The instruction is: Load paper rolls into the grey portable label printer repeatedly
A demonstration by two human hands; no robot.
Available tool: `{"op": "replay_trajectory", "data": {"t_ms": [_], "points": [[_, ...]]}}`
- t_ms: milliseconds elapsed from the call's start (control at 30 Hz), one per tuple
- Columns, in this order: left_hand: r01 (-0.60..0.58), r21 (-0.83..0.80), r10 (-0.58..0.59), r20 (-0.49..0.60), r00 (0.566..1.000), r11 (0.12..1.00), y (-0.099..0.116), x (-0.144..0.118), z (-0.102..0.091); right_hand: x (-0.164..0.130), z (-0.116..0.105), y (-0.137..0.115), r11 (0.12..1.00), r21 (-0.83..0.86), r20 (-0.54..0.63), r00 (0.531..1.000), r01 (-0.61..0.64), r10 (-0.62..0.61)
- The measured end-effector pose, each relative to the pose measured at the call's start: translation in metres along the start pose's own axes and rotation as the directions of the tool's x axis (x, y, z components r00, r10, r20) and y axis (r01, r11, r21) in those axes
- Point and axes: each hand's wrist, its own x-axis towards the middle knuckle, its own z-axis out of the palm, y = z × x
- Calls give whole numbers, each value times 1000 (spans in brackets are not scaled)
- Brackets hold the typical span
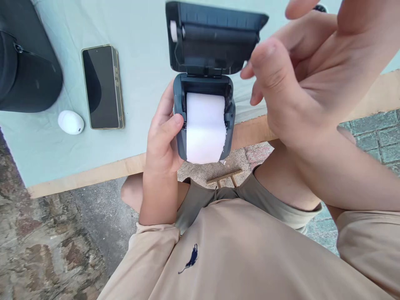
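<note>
My left hand (162,137) grips a dark grey portable receipt printer (204,84) from its left side, thumb over the edge. The printer's lid (215,48) is swung up, with a black roller along its inner side. A roll of white paper (206,129) sits in the compartment, its loose end hanging over the front edge and slightly ragged on the right. My right hand (300,79) is raised just right of the lid, thumb and fingers apart. Its fingertips are close to the lid's corner; whether they touch it I cannot tell.
On the pale blue table cover (134,104) lie a smartphone (100,87) and a white rounded case (71,122). A black zippered bag (28,62) stands at the far left. Behind my right hand a small black-and-white object (321,8) partly shows. The wooden table edge (103,171) runs before my knees.
</note>
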Motion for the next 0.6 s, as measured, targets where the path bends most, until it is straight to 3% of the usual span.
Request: {"op": "replay_trajectory", "data": {"t_ms": [67, 167, 233, 333, 433, 600], "points": [[38, -10, -39, -7, 999, 999, 8, -1, 12, 2, 3, 3, 980, -163, -44, 992, 111, -119], [47, -35, -48, -31, 998, 998, 15, -2, 23, 9, 7, 3, 939, -276, 200, 968, 204, -151], [51, -47, -53, -55, 997, 998, 15, -2, 22, 15, 9, -3, 864, -454, 380, 924, 218, -33], [43, -46, -46, -82, 996, 998, 10, -4, 11, 22, 12, -12, 718, -667, 471, 860, 199, 199], [-33, -27, 31, -80, 996, 999, 5, -8, 0, 25, 12, -12, 712, -666, 517, 826, 222, 227], [-87, -23, 85, -57, 995, 996, 4, -14, -4, 17, -6, -12, 869, -404, 525, 850, 286, -36]]}}
